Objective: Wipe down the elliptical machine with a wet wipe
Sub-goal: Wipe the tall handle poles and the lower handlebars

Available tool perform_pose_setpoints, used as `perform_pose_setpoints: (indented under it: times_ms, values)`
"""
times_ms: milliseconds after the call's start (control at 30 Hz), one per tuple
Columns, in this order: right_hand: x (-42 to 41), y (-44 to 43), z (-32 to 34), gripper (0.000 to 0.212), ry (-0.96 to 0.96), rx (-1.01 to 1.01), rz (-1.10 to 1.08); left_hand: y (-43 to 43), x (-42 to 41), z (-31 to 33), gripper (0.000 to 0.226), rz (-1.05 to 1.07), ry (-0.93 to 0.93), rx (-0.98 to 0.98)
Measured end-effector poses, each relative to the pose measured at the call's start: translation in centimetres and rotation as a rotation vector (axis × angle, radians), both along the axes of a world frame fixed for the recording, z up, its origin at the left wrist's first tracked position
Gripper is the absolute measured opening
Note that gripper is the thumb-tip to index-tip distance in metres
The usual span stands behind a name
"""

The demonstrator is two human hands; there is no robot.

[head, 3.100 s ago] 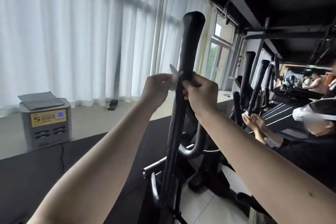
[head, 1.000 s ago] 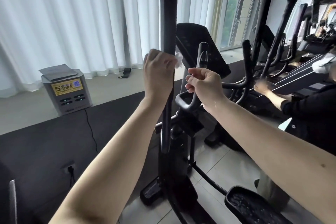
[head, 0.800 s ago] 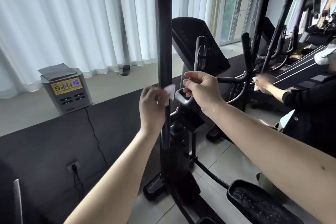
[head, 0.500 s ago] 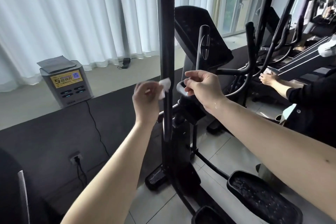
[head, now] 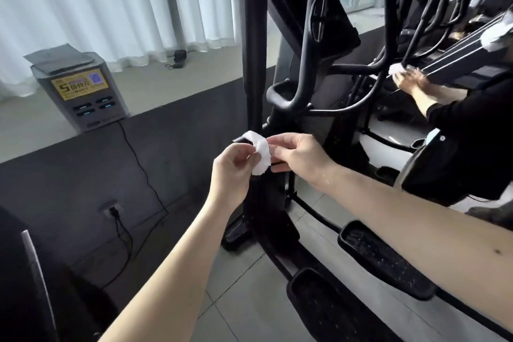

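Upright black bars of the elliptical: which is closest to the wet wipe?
The tall straight bar, the leftmost: the left hand and right hand pinch the wet wipe in front of its lower part. The curved bar stands farther right.

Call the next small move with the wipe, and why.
Probably wrap the wipe around the upright bar and rub downward: left hand and right hand both pinch it just in front of the bar, apparently off its surface.
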State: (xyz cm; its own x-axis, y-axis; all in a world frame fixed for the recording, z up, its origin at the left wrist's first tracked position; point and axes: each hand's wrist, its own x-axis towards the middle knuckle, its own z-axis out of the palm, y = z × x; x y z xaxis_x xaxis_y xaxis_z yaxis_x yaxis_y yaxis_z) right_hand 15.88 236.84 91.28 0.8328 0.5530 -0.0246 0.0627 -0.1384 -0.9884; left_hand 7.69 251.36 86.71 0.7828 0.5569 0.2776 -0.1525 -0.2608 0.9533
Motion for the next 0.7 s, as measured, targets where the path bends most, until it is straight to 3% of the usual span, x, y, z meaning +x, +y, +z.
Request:
perform_pose_setpoints:
  times_ms: [100, 300, 467, 700]
  values:
    - [-1.4, -0.1, -1.8, 0.02, 0.162, 0.057, 0.098, -0.4, -0.9, -0.3, 0.015, -0.078, -0.007, 0.021]
    - [-2.2, -0.1, -3.1, 0.02, 0.362, 0.169, 0.027, 0.1, -1.5, -1.1, 0.018, -0.135, 0.057, 0.143]
    - [-0.5, 0.2, -1.5, 0.003, 0.137, 0.129, -0.212, 1.1, -1.5, -0.9, 0.023, -0.059, -0.008, 0.026]
    - [1.5, 5.0, 3.4, 0.019, -0.221, 0.178, -0.391, 3.2, -0.4, 0.4, 0.024, 0.038, 0.084, -0.131]
